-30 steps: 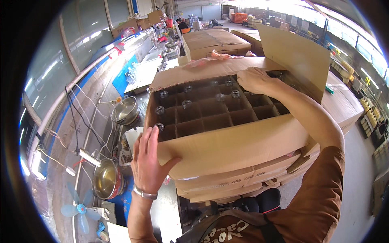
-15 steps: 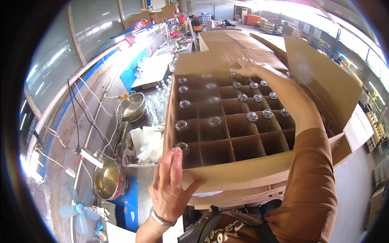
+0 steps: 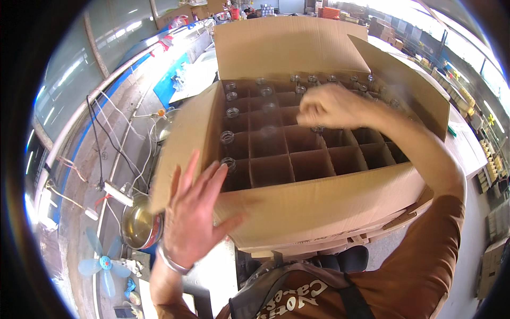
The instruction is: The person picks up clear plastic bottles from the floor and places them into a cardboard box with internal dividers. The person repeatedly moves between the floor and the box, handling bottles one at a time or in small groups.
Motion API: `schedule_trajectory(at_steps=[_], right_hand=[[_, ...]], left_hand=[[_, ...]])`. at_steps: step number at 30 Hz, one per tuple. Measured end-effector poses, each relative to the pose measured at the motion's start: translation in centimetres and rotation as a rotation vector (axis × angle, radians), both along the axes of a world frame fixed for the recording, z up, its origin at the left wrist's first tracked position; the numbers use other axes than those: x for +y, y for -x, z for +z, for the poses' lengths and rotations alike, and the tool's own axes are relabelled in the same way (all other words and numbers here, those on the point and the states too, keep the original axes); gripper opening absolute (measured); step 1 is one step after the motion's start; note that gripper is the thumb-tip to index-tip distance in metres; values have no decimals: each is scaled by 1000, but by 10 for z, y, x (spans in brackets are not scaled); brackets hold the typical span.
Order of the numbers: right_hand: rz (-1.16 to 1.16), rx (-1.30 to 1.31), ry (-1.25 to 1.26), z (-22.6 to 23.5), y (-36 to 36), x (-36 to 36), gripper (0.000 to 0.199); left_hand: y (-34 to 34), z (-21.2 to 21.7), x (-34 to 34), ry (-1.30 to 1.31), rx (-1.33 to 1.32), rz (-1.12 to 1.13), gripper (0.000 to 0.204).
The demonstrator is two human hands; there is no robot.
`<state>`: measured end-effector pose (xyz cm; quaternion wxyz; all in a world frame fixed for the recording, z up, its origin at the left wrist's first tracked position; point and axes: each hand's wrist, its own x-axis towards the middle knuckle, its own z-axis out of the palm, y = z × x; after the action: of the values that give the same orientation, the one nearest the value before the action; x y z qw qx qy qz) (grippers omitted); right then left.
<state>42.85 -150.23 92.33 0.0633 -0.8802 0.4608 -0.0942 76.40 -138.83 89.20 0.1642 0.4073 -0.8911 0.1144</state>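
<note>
The left hand (image 3: 194,212), fingers spread, braces the cardboard box (image 3: 319,210) at lower centre. The right hand (image 3: 332,106), loosely curled with nothing visibly held, hovers over the glass jars (image 3: 232,112). A knock against them could crack glass, or the box could tip.

Big open box (image 3: 319,212) with cardboard dividers, glass jars (image 3: 232,112) filling the far and left cells. Right hand (image 3: 332,106) hovers curled over the middle, left hand (image 3: 194,215) spread flat against the near-left corner.

Matt brown corrugated cardboard forms the open box (image 3: 319,207) and its inner dividers (image 3: 313,159); clear, glossy glass jars (image 3: 232,112) fill the far cells. A polished metal bowl (image 3: 139,227) gleams beside blue plastic fan blades (image 3: 103,263). A shiny metal bangle (image 3: 172,261) circles the left wrist.
</note>
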Motion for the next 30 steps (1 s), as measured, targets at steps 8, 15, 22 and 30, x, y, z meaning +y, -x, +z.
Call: schedule_trajectory(at_steps=[8,15,22,30], right_hand=[[-74,-77,58,-28,29,37,40],[-155,96,40,-28,7,46,41],[45,-50,146,-43,11,27,41],[-48,-420,552,13,36,39,36]], left_hand=[[31,28,-64,-315,-128,-49,31],[41,12,-81,-490,532,-254,23],[30,132,-101,-167,980,-392,31],[122,30,-121,-258,-238,-158,41]])
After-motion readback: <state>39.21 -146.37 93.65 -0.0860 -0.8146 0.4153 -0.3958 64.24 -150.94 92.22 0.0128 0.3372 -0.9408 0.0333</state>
